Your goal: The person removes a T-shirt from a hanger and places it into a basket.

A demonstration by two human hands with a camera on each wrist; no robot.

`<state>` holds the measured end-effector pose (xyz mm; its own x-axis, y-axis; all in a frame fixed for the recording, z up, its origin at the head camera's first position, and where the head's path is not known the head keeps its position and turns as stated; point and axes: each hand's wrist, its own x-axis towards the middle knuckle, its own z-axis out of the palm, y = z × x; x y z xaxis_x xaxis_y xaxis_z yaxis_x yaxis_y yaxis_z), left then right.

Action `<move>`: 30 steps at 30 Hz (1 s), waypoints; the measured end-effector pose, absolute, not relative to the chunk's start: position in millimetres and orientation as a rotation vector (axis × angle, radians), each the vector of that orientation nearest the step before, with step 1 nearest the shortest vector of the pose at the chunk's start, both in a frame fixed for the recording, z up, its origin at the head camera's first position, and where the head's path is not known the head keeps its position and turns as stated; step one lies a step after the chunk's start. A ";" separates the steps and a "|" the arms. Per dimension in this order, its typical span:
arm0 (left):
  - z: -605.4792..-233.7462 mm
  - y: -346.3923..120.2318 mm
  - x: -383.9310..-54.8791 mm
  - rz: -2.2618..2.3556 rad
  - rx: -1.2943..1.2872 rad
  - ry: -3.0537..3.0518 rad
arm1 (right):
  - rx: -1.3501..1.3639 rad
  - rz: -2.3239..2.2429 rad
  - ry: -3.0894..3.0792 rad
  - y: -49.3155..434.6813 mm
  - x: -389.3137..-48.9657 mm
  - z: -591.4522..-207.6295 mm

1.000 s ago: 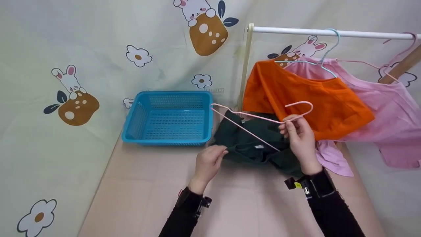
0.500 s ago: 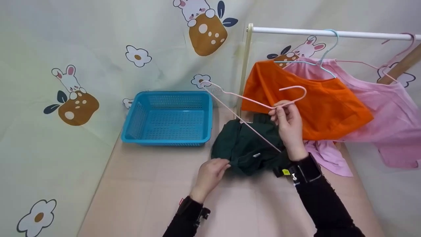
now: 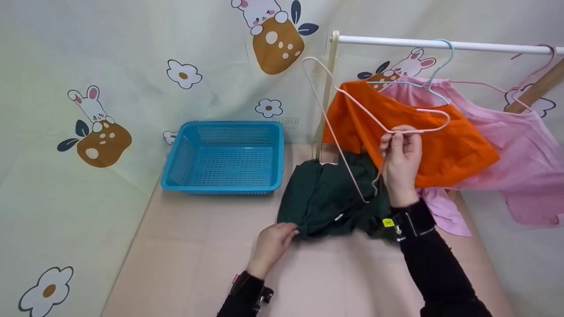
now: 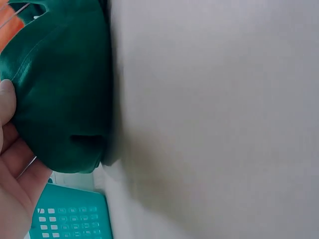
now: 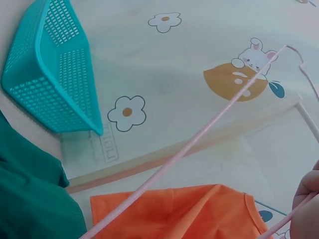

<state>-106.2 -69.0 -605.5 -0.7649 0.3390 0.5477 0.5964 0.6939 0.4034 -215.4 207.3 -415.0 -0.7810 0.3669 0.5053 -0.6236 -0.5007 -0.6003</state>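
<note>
A dark green garment (image 3: 304, 193), with a small white tag, lies bunched on the table. My left hand (image 3: 272, 246) pinches its near left edge between thumb and fingers; the left wrist view shows the green cloth (image 4: 60, 94) stretching away from the thumb. Over the garment my right hand (image 3: 402, 169) grips a pink wire hanger (image 3: 365, 110) just below its hook. The hanger is tilted, one shoulder up toward the rack post and its other end down at the green cloth. In the right wrist view, the hanger's long bar (image 5: 192, 142) crosses diagonally.
A blue plastic basket (image 3: 222, 190) stands at the back left of the table (image 3: 198, 251). At the right, a white rail (image 3: 387, 41) carries an orange top (image 3: 449, 145) on a light blue hanger and a pink garment (image 3: 524, 154). Lilac-pink cloth (image 3: 445, 215) lies beneath them.
My right hand has raised the hanger and tipped its far shoulder upward. My left hand has drawn the green garment's edge down toward me and slightly left.
</note>
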 end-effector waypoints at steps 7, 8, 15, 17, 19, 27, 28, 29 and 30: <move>-604.5 -72.6 -106.4 -0.819 -0.731 -2.479 | 0.439 2.189 -1.161 212.1 -213.2 -408.2; -604.0 -74.1 -106.9 -0.826 -0.719 -2.472 | 0.431 2.168 -1.214 214.8 -211.9 -407.6; -594.7 -91.9 -107.4 -0.839 -0.660 -2.418 | 0.421 1.971 -1.491 246.0 -204.9 -401.3; -591.0 -99.6 -106.0 -0.840 -0.639 -2.417 | 0.421 1.939 -1.511 255.2 -204.2 -398.4; -586.8 -107.8 -104.4 -0.841 -0.612 -2.419 | 0.416 1.912 -1.517 263.3 -204.0 -395.3; -572.6 -137.5 -98.7 -0.823 -0.504 -2.401 | 0.313 1.856 -1.505 288.8 -199.8 -383.5; -571.7 -140.5 -98.0 -0.818 -0.495 -2.396 | 0.302 1.825 -1.526 290.9 -199.3 -382.0; -570.9 -143.2 -97.4 -0.813 -0.486 -2.390 | 0.290 1.783 -1.552 292.3 -199.3 -380.3; -569.9 -145.6 -96.8 -0.808 -0.476 -2.385 | 0.277 1.727 -1.594 293.6 -199.5 -378.7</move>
